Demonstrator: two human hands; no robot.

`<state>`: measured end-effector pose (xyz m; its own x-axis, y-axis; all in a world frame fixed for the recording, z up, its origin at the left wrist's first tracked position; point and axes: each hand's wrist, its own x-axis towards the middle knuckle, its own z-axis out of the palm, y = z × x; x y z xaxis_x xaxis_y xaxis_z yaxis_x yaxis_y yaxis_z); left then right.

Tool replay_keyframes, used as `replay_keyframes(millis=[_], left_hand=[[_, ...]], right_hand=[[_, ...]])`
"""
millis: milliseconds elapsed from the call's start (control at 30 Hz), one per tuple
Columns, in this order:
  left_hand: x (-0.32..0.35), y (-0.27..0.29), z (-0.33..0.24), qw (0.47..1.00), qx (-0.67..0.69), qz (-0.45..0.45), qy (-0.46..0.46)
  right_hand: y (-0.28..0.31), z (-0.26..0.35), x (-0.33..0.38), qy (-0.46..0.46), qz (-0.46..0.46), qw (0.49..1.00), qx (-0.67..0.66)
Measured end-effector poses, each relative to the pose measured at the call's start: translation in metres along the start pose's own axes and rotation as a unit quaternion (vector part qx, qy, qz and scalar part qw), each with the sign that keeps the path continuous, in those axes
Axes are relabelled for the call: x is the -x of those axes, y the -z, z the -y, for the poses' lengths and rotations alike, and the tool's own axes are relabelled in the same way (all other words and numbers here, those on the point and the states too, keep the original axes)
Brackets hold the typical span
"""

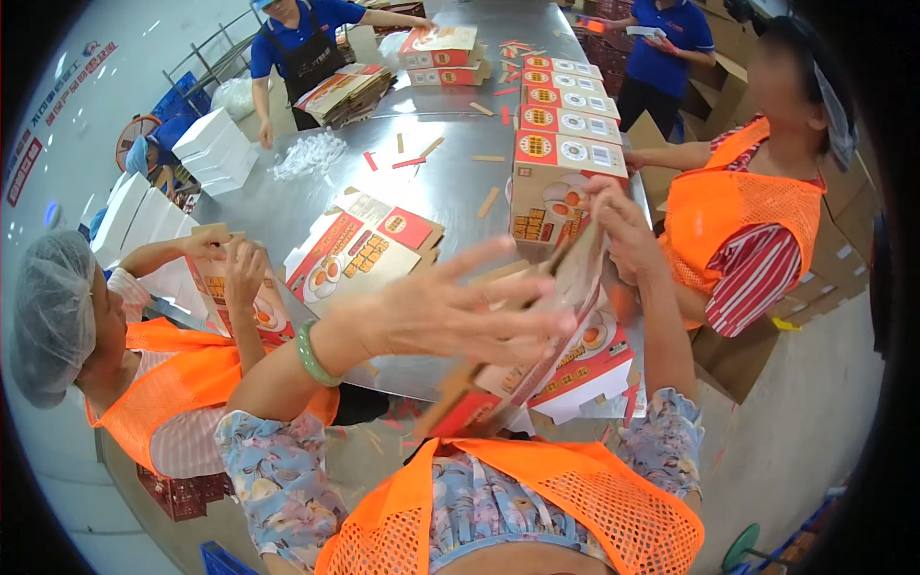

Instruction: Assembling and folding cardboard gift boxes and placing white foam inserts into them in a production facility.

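orange mesh vest (pixel 613 508) sits lowest under my chin, and just above it the flat red and cream carton (pixel 537 355) stands tilted on edge over the steel table (pixel 450 182). i judge i'm folding it into shape; next it needs a panel pressed square. my right hand (pixel 623 235) clamps its top edge, my left hand (pixel 450 311) hovers open, fingers spread.

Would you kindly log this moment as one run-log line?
left hand: open, fingers spread against carton | right hand: grips top edge of flat printed carton | steel table: row of folded boxes
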<state>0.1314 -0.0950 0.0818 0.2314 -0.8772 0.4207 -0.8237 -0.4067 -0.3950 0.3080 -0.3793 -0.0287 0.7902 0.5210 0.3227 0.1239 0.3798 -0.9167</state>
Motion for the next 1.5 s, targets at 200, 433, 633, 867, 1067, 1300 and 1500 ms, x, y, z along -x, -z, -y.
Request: replay_keyframes(millis=[200, 433, 633, 867, 1067, 1300, 1500], left_hand=[[0.011, -0.020, -0.001, 0.989, 0.127, 0.026, 0.065], [0.012, -0.007, 0.011, 0.992, 0.113, 0.036, 0.037], [0.013, 0.012, 0.007, 0.990, 0.067, -0.031, 0.119], [0.008, 0.016, -0.023, 0.978, 0.115, 0.017, 0.174], [0.013, 0.020, -0.038, 0.956, 0.149, 0.107, 0.230], [0.052, 0.027, -0.047, 0.946, 0.046, 0.123, 0.296], [0.037, -0.006, -0.038, 0.917, 0.081, 0.054, 0.387]], right_hand=[[0.013, 0.002, 0.009, -0.030, -0.001, 0.994, 0.104], [-0.097, 0.062, 0.029, 0.291, 0.307, 0.766, 0.483], [-0.111, 0.076, 0.032, 0.328, 0.235, 0.792, 0.459], [-0.120, 0.064, 0.036, 0.315, 0.359, 0.758, 0.444], [-0.117, 0.068, 0.051, 0.391, 0.379, 0.625, 0.559], [-0.074, 0.086, 0.073, 0.355, 0.319, 0.541, 0.692], [-0.092, 0.083, 0.102, 0.245, 0.251, 0.433, 0.830]])
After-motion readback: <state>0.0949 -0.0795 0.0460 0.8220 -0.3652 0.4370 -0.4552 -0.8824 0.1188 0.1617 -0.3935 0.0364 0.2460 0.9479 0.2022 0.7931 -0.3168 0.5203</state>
